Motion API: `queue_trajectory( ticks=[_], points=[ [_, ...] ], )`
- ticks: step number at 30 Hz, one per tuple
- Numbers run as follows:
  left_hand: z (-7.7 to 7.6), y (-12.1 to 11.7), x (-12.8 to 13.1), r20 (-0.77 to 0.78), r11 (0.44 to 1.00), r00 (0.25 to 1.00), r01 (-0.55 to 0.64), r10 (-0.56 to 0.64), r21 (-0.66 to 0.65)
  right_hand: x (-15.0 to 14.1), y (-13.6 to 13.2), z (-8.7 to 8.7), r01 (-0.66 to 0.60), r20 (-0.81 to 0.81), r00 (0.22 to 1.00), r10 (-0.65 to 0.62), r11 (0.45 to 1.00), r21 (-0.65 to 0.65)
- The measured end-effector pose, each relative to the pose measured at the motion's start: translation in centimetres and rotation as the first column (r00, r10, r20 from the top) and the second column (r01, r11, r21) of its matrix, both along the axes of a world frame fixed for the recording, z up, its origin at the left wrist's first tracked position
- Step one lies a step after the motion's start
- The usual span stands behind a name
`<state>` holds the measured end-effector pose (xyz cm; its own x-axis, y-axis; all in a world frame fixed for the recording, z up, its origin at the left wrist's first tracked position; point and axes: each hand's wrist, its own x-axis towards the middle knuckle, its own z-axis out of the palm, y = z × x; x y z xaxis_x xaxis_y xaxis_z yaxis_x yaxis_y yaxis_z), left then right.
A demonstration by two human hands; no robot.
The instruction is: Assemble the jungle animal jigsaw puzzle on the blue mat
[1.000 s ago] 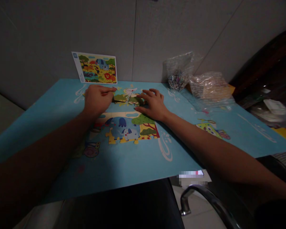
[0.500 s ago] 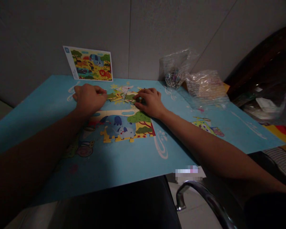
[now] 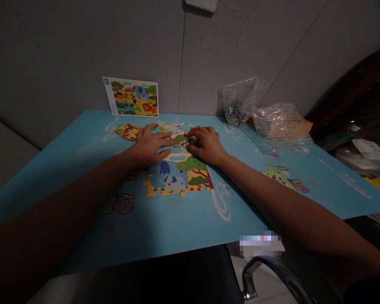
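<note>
My left hand (image 3: 150, 145) is open with its fingers spread, reaching over loose puzzle pieces. Its fingertips come to a cream-and-green puzzle piece (image 3: 178, 138). My right hand (image 3: 207, 144) curls at the right end of that piece, thumb and fingertips bent around its edge; part of the grip is hidden. In front of both hands lies a joined puzzle section (image 3: 174, 183) with blue elephants and a green tree, its upper left partly covered by my left hand. More loose puzzle pieces (image 3: 126, 131) in yellow and red lie left of my left hand.
A picture card (image 3: 134, 97) of the animal scene leans on the wall. Clear plastic bags (image 3: 280, 124) sit at the back right of the blue table (image 3: 183, 223). A chair with a curved metal arm (image 3: 272, 270) stands below the front edge.
My left hand has moved right and its fingers have spread, uncovering loose pieces at the left. My right hand stays by the pieces. The view has shifted slightly.
</note>
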<state>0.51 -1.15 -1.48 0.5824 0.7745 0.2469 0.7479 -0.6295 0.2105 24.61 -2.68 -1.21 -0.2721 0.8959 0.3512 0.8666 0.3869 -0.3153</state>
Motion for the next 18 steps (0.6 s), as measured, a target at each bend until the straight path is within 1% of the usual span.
queue_trajectory(
  ticks=[2, 8, 13, 18],
  points=[
    [-0.2, 0.1, 0.1, 0.009, 1.0, 1.0, -0.012, 0.012, -0.016, 0.1, 0.2, -0.2, -0.013, -0.019, 1.0, 0.013, 1.0, -0.001],
    [-0.3, 0.3, 0.8, 0.106, 0.998, 0.994, -0.025, 0.03, -0.053, 0.0, 0.2, -0.2, -0.053, -0.043, 0.998, 0.052, 0.998, -0.014],
    [-0.1, 0.4, 1.5, 0.138, 0.992, 0.984, -0.105, 0.114, -0.069, -0.3, 0.1, -0.2, -0.061, -0.072, 0.996, 0.06, 0.998, -0.015],
    [0.3, 0.5, 1.3, 0.204, 0.978, 0.957, -0.207, 0.208, -0.027, -0.3, 0.1, -0.3, -0.085, -0.131, 0.988, 0.086, 0.996, 0.012]
  ],
)
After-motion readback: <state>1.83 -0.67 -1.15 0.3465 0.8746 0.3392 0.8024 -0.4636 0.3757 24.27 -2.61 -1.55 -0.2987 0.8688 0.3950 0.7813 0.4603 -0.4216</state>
